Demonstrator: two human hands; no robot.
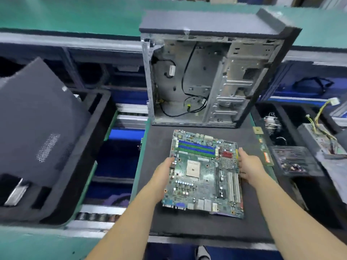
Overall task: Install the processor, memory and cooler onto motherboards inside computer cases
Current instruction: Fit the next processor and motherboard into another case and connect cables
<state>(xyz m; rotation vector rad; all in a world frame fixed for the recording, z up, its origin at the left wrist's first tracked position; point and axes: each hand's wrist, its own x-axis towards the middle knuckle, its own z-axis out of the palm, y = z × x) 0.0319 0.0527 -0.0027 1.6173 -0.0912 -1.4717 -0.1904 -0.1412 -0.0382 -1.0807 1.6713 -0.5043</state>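
Note:
A green motherboard (202, 173) with blue and green memory slots and a beige processor socket is held just above a dark foam mat (187, 222). My left hand (165, 171) grips its left edge and my right hand (247, 164) grips its right edge. Behind the mat stands an open computer case (206, 76), upright, its bare metal interior facing me with loose black cables inside. A small processor chip (257, 130) and a green memory stick (265, 151) lie on the mat's right rim. A metal cooler (271, 122) sits in the tray to the right.
A black case side panel (37, 128) leans in a dark tray at the left. On the right, a tray holds a power supply (323, 141) with yellow wires and a black grille part (293, 160). Green conveyor surfaces run behind and in front.

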